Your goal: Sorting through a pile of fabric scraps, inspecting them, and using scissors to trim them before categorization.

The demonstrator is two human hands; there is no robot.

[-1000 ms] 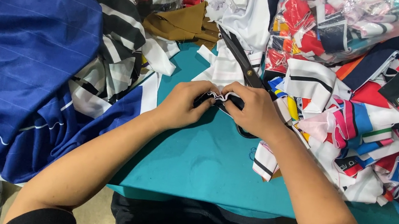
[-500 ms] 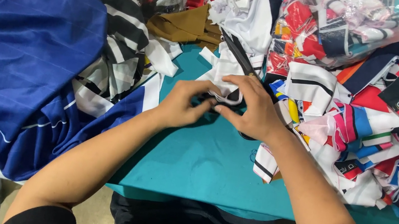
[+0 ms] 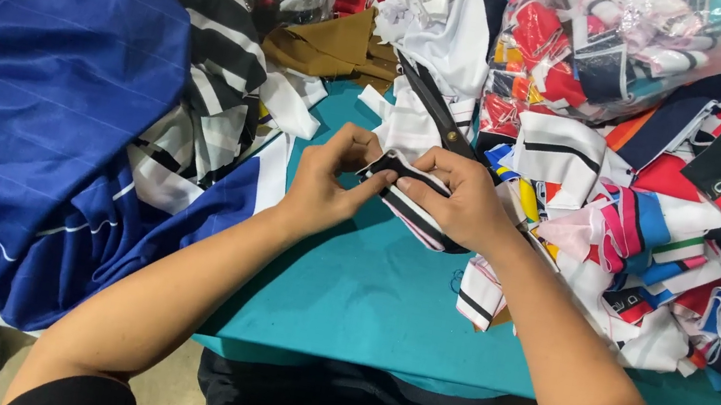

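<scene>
Head view, frame centre: my left hand (image 3: 325,182) and right hand (image 3: 459,199) both pinched on striped collar piece (image 3: 413,207), scissors (image 3: 435,108) tucked under right. Step: folding piece. Next needs firm crease.

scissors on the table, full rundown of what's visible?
The scissors are large, with long dark metal blades that look closed. They lie flat and diagonal on white cloth scraps above the teal table, tip toward the far side. A brass-coloured pivot shows near the right hand, which hides the handles; whether it touches them is unclear.
</scene>
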